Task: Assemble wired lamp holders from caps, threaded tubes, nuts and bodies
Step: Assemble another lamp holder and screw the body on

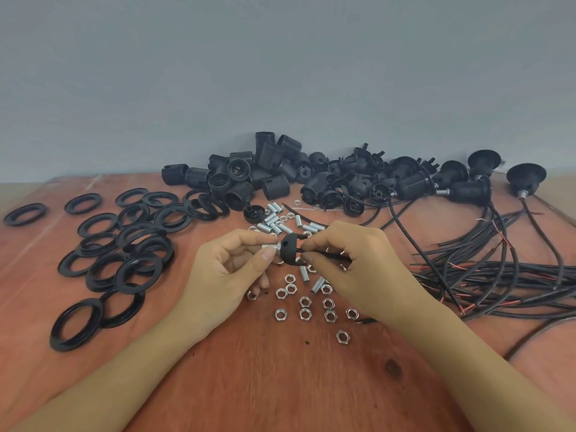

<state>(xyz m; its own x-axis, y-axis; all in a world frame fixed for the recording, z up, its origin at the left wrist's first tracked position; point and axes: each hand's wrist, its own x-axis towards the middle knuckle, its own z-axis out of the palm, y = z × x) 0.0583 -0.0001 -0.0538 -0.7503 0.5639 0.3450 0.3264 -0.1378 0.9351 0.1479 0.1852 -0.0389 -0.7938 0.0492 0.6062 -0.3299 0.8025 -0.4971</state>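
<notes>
Closest to the camera it's just bare forearms coming in over the reddish-brown wooden tabletop [280, 385]. The left hand [224, 269] has thumb and fingers pinched shut on a short silver threaded metal tube [270, 245], held level. The tube's end meets the top of a black domed plastic cap [289, 248], which sits in the air between the two hands. The right hand [352, 263] is closed on a thin black cable [330, 256] right at the cap's open side; whether it also grips the cap itself, can't tell.

Under the hands, silver hex nuts [305, 313] lie loose on the wood, with more silver tubes [274, 219] scattered just behind. Flat black plastic rings [131, 244] are spread and overlapped on the left. Along the grey wall [280, 73] there's a heap of black ribbed lamp holder bodies [243, 176], and to the right of it, holders with cables already attached [467, 188]. A bundle of black wires with red cores [498, 275] trails off right.
</notes>
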